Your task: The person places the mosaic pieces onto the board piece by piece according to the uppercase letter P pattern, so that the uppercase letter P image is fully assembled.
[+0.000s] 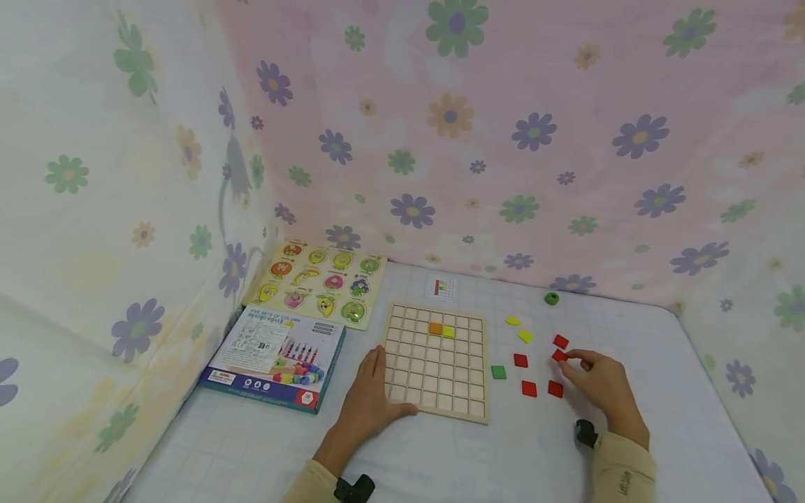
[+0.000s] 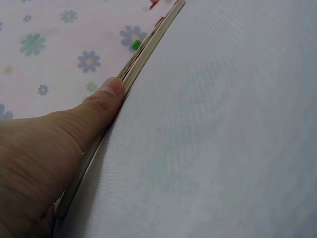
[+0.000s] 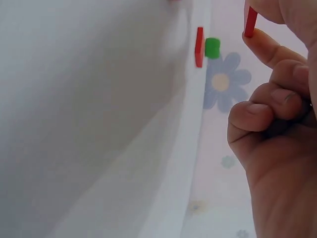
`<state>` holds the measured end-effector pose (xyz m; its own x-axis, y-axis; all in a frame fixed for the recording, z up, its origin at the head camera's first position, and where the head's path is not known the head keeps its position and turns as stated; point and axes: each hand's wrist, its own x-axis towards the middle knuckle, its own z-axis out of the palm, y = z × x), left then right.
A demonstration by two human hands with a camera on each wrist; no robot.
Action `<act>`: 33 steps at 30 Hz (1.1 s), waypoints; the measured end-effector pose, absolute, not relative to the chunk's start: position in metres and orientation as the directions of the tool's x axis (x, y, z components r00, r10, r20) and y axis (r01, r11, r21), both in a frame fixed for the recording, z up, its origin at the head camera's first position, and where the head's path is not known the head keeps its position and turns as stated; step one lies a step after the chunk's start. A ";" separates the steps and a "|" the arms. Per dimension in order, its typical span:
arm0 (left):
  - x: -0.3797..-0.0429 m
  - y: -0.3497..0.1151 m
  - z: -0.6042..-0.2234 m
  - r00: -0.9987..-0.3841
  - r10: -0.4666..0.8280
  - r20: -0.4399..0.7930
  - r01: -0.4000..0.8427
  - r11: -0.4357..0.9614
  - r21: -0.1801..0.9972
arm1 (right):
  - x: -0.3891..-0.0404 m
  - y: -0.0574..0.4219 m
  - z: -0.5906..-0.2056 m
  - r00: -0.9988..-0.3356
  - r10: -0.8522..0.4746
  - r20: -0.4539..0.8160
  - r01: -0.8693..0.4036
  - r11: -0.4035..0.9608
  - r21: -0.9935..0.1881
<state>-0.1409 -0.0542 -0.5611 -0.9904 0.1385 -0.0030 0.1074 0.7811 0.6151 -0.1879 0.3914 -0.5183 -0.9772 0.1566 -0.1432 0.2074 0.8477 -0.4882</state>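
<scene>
My right hand (image 1: 602,385) pinches a small red square tile (image 1: 558,355) between thumb and forefinger, at the right side of the table. In the right wrist view the held red tile (image 3: 251,24) appears edge-on, the other fingers curled below it. My left hand (image 1: 367,402) rests at the near left corner of a wooden grid board (image 1: 428,364), fingers straight along its left side and thumb at the near edge. The left wrist view shows the thumb (image 2: 113,88) against the board's edge. An orange tile (image 1: 435,329) and a yellow tile (image 1: 448,332) sit side by side in the grid.
Loose red tiles (image 1: 529,388), a green tile (image 1: 498,372) and yellow tiles (image 1: 525,337) lie right of the board. Behind stand a pattern card (image 1: 442,288) and a green bead (image 1: 551,299). A fruit puzzle board (image 1: 302,279) and a boxed bead set (image 1: 270,356) lie left.
</scene>
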 end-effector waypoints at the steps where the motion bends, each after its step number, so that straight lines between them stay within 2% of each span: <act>1: -0.141 -0.054 -0.561 -0.990 0.139 -0.004 0.107 0.781 0.615 | -0.189 0.388 -0.517 -0.980 0.149 -0.132 0.195 0.850 -0.489; 12: -0.141 -0.056 -0.560 -0.991 0.133 -0.003 0.103 0.778 0.619 | -0.210 0.339 -0.501 -1.000 -0.010 0.002 -0.009 0.849 -0.528; 25: -0.139 -0.053 -0.560 -0.989 0.144 -0.025 0.095 0.766 0.636 | -0.229 0.289 -0.489 -0.978 -0.163 0.127 -0.207 0.793 -0.573; 33: -0.141 -0.054 -0.560 -0.990 0.141 -0.006 0.107 0.772 0.627 | -0.241 0.254 -0.485 -0.963 -0.241 0.124 -0.267 0.772 -0.577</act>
